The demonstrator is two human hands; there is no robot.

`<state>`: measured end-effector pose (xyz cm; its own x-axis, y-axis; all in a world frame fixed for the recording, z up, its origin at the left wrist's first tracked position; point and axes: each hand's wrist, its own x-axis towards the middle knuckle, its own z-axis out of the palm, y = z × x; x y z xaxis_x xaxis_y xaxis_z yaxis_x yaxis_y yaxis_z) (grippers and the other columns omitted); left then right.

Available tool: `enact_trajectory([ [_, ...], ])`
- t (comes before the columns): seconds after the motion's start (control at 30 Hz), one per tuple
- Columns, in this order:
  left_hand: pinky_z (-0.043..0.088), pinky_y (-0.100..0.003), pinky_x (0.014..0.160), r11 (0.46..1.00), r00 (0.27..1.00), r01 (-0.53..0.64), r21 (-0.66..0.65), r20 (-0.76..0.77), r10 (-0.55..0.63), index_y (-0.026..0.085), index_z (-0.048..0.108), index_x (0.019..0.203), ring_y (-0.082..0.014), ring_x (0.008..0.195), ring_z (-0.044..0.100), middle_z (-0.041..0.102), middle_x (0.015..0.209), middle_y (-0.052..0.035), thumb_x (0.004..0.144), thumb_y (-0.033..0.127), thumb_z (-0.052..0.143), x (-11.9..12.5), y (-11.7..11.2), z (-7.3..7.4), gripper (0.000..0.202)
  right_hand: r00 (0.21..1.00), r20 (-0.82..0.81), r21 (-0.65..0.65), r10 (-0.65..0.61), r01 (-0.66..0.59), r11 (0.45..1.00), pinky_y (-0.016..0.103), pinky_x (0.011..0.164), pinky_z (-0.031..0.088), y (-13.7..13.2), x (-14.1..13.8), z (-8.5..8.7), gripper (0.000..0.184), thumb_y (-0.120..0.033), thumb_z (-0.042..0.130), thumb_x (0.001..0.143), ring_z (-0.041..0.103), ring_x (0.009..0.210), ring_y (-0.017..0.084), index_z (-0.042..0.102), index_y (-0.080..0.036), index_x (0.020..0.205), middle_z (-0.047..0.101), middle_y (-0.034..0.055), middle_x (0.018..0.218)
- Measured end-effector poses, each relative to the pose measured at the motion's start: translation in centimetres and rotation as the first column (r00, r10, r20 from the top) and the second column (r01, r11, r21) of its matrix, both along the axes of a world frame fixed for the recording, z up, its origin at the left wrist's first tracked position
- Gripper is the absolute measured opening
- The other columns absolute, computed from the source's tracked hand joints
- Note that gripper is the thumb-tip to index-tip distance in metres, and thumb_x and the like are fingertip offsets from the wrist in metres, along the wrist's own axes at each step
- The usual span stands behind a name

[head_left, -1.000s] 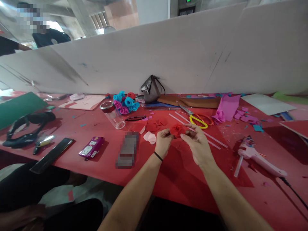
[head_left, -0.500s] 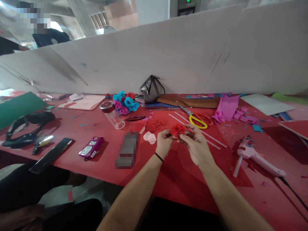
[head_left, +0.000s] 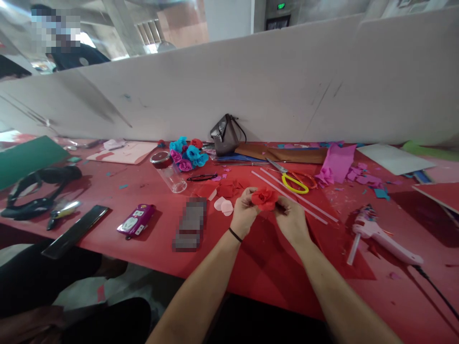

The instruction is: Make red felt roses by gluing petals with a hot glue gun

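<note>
A red paper flower [head_left: 264, 198] is held up between my two hands, above the red-covered table [head_left: 158, 258]. On its left side, my left hand [head_left: 244, 212] pinches the petals, with a dark band on the wrist. My right hand [head_left: 291, 217] grips the flower from the right, its fingertips partly hidden behind the petals. Just beyond lie yellow-handled scissors [head_left: 294, 183] and two clear glue sticks [head_left: 315, 212]. Left of my hands are pale pink paper petals [head_left: 226, 207] and red paper scraps [head_left: 229, 188].
A pink glue gun [head_left: 385, 239] with a cord rests at the right. A glass jar [head_left: 171, 177], blue and pink paper flowers [head_left: 191, 155], a purple power strip [head_left: 136, 221] and a blurred phone-like object [head_left: 190, 224] stand left. A white partition [head_left: 229, 86] runs behind; another person sits at left.
The red flower has turned so its petals face me more and look wider spread. My right hand has shifted slightly down, its fingers now tucked behind the flower.
</note>
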<state>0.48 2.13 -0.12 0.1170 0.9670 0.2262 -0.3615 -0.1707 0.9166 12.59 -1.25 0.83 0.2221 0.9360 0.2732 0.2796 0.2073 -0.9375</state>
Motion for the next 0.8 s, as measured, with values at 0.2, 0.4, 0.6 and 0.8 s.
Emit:
enact_trajectory([
  [0.2,0.046,-0.029,0.082,0.997,0.996,0.081,0.016,-0.024,-0.081,0.017,0.070,0.072,-0.0145,0.082,0.058,0.064,0.086,-0.0031,0.054,0.028,0.083,0.03,-0.21,0.42,0.025,1.000,-0.011,0.023,0.029,-0.029,0.999,0.033,0.071,0.049,-0.30,-0.23,0.27,0.018,-0.030,0.058,0.068,0.064,0.072,0.022,0.072,-0.019,0.074,0.073,0.0044,0.076],
  [0.4,0.048,-0.030,0.075,0.990,0.990,0.137,-0.032,-0.039,-0.138,0.015,0.069,0.072,-0.0135,0.069,0.058,0.066,0.070,-0.0009,0.053,0.038,0.084,-0.02,-0.32,0.60,0.033,0.997,-0.068,-0.038,0.022,-0.024,0.999,0.034,0.070,0.050,-0.29,-0.53,0.03,0.020,-0.031,0.060,0.067,0.066,0.073,0.023,0.073,-0.020,0.075,0.074,0.0041,0.073],
  [0.6,0.048,-0.030,0.076,0.991,0.984,0.131,0.007,-0.123,-0.129,0.016,0.070,0.069,-0.0146,0.071,0.060,0.068,0.069,-0.0015,0.060,0.043,0.078,-0.06,-0.36,0.93,0.030,0.997,-0.081,-0.062,0.004,-0.009,0.998,0.036,0.074,0.050,-0.26,-0.59,-0.17,0.019,-0.033,0.060,0.068,0.066,0.073,0.023,0.074,-0.020,0.074,0.074,0.0047,0.076],
  [0.8,0.050,-0.028,0.069,0.994,0.988,0.107,-0.007,-0.108,-0.107,0.014,0.068,0.064,-0.0135,0.064,0.059,0.067,0.063,-0.0009,0.053,0.038,0.083,-0.48,-0.24,0.90,0.030,0.999,-0.046,-0.066,-0.005,0.002,0.998,0.036,0.072,0.050,-0.45,-0.61,0.30,0.021,-0.033,0.060,0.069,0.065,0.072,0.024,0.074,-0.019,0.074,0.074,0.0054,0.074],
])
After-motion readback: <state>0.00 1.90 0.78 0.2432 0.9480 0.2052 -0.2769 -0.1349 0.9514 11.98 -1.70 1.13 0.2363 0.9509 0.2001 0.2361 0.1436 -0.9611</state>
